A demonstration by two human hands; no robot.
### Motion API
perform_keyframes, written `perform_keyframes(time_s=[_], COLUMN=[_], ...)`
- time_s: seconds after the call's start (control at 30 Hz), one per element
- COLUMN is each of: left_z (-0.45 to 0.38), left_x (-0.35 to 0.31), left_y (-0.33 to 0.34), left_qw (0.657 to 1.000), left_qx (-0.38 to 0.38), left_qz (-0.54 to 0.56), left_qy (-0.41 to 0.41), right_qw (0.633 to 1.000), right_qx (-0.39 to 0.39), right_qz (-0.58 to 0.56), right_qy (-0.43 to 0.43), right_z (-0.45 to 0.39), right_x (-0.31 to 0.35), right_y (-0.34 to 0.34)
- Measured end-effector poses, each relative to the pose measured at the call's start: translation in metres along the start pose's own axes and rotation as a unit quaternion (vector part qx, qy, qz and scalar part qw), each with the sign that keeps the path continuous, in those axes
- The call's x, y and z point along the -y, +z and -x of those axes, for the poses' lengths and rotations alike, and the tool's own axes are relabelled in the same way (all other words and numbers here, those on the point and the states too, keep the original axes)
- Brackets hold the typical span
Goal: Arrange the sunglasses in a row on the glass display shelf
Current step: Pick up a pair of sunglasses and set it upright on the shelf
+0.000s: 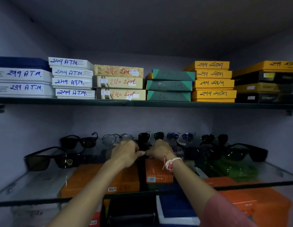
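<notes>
Nearest me is the front edge of the glass display shelf (36, 182), clear and smooth, and through it I see flat orange boxes (100, 179) and something green on the level below. My forearms reach in over that edge, a pink sleeve (227, 212) on my right arm and red and white threads (169, 163) tied round that wrist. Mid-shelf, my left hand (126, 153) and my right hand (160, 149) meet, fingers curled in on a dark pair of sunglasses (143, 147) pinched between them; most of the frame is hidden under my knuckles, so I cannot tell its shape. Towards the left edge sits a chunky black pair (50, 159) with squared brownish lenses, arms unfolded. Towards the right edge lies another black squared pair (247, 152). Along the back edge runs a row: a black pair (80, 141), a thin wire-rimmed clear pair (116, 139), dark aviators (150, 136), a blue-lensed pair (179, 137) and one more dark pair (214, 138). Behind them the wall is plain pale grey. Higher up, the upper shelf (142, 103) carries stacked flat cardboard boxes: white boxes (72, 82) with blue handwriting, beige boxes (121, 82) with red, teal boxes (169, 86), yellow boxes (213, 83), and black-and-yellow ones at the right corner.
</notes>
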State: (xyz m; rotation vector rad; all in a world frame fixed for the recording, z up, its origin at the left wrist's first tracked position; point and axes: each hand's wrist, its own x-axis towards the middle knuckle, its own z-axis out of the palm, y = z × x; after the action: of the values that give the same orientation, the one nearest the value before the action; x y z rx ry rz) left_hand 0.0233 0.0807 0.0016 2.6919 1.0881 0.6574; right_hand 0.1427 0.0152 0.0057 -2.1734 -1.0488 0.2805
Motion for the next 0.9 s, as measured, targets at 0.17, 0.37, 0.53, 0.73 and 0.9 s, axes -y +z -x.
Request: perform_keyframes(time_s=[0.17, 0.37, 0.53, 0.73, 0.9], left_z=[-0.016, -0.027, -0.012, 0.011, 0.017], left_x=[-0.011, -0.011, -0.009, -0.003, -0.003], left_y=[0.009, 0.004, -0.006, -0.010, -0.015], left_qw=[0.998, 0.998, 0.990, 0.980, 0.974], left_qx=[-0.033, -0.012, -0.106, -0.152, -0.127], left_qz=[-0.055, -0.040, 0.090, 0.122, 0.183], left_qy=[-0.009, -0.037, -0.005, 0.030, 0.042], right_qw=[0.999, 0.997, 0.991, 0.990, 0.990], right_qx=[0.013, -0.016, -0.086, -0.064, -0.052], right_qz=[-0.036, -0.069, -0.096, -0.037, -0.023], right_qy=[0.032, 0.035, -0.019, -0.116, -0.127], right_z=[0.005, 0.012, 0.012, 0.013, 0.007], right_x=[-0.009, -0.037, -0.023, -0.029, -0.033], right_y=[-0.004, -0.020, -0.041, -0.052, -0.068])
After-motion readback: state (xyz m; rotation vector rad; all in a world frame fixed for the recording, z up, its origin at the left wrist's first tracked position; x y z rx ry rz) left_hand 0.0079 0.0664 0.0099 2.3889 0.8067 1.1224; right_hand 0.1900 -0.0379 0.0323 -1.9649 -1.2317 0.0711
